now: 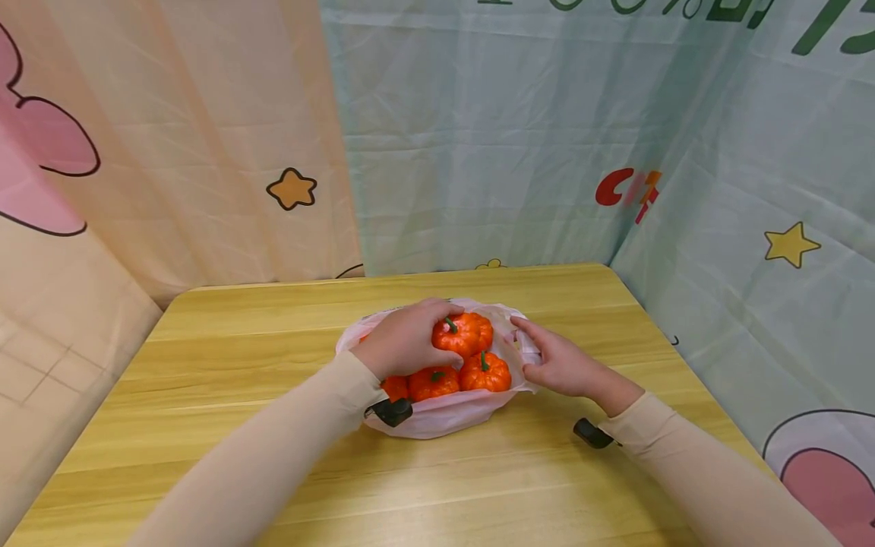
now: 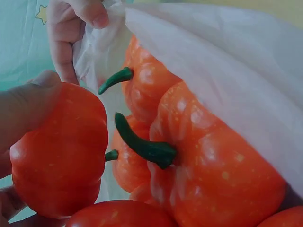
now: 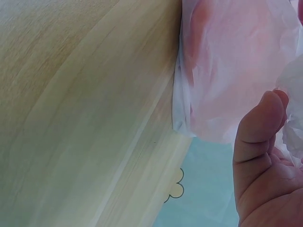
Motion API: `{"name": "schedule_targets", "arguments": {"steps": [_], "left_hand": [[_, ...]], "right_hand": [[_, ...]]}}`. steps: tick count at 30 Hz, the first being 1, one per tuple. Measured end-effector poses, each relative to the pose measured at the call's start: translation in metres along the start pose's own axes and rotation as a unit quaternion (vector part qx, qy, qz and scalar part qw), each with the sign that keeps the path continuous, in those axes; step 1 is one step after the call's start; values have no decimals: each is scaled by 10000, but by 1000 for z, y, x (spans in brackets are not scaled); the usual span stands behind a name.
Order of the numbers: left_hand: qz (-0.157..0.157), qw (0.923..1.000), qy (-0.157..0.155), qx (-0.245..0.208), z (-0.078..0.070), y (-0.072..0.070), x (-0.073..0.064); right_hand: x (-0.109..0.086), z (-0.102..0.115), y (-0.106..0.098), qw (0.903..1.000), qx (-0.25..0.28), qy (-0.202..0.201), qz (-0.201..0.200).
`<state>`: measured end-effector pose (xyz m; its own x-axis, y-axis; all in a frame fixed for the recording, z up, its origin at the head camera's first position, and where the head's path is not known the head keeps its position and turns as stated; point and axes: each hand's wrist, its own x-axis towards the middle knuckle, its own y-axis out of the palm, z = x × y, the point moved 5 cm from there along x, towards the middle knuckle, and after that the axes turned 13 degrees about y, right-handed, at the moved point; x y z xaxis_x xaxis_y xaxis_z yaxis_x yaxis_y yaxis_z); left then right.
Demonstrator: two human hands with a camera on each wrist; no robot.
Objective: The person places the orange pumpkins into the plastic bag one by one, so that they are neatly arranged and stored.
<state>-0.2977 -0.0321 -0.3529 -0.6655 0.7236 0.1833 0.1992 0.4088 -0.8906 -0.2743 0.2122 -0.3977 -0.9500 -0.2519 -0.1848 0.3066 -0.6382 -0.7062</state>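
Note:
A whitish-pink plastic bag [image 1: 444,419] sits with its mouth spread wide, holding several small orange pumpkins with green stems. My left hand [image 1: 408,338] reaches in over the bag's left side and grips one pumpkin [image 1: 463,334] at the top of the pile. In the left wrist view, thumb and fingers wrap the side of this pumpkin [image 2: 61,151], next to another large pumpkin [image 2: 213,161] with a curved stem. On the bag's right side, my right hand [image 1: 566,361] pinches its rim. The right wrist view shows the thumb [image 3: 260,123] against crumpled plastic [image 3: 296,109].
The bag rests on a wooden table [image 1: 273,334], toward its far edge. Printed fabric curtains [image 1: 478,152] hang close behind and at both sides. A dark wrist device [image 1: 593,433] is strapped below the right hand, and another [image 1: 391,412] below the left.

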Motion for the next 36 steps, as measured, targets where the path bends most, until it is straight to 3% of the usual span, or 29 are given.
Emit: {"name": "schedule_targets", "arguments": {"steps": [17,36], "left_hand": [[185,9995,-39,271,3,15,5],[302,9992,-263,80,6,19,5]], "right_hand": [[2,0,2,10000,-88,30,18],[1,-1,4,9999,-61,86,75]]}}
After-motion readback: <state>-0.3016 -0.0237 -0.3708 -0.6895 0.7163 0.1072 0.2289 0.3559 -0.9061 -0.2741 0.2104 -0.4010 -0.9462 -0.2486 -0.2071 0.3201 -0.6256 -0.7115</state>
